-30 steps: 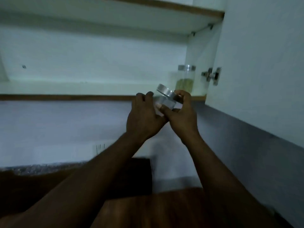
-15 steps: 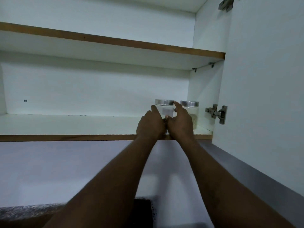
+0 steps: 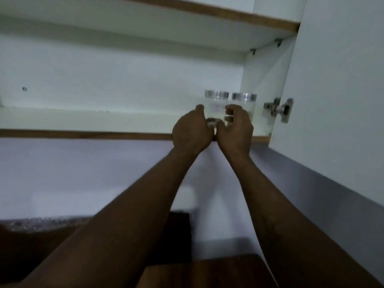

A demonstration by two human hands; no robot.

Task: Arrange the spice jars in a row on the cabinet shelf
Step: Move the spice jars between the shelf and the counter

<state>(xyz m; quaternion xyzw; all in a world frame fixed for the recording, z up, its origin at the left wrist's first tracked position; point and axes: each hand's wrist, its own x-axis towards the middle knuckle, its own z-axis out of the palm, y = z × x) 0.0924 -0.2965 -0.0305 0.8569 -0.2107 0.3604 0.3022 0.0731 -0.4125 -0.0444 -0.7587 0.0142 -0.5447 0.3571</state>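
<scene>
**Two jars at the shelf's right end**

The left jar (image 3: 216,104) and right jar (image 3: 244,99), both silver-lidded, stand side by side at the right end of the shelf (image 3: 87,119); the left hand (image 3: 191,133) and right hand (image 3: 235,132) curl around the left jar's base; blur hides whether either grips it; its faint label is unreadable.

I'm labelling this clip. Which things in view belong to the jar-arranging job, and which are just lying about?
Job: left clear glass jar with silver lid; right clear glass jar with silver lid; white lower cabinet shelf; left hand; right hand.
Just there: metal door hinge; white cabinet door; white upper shelf.
</scene>
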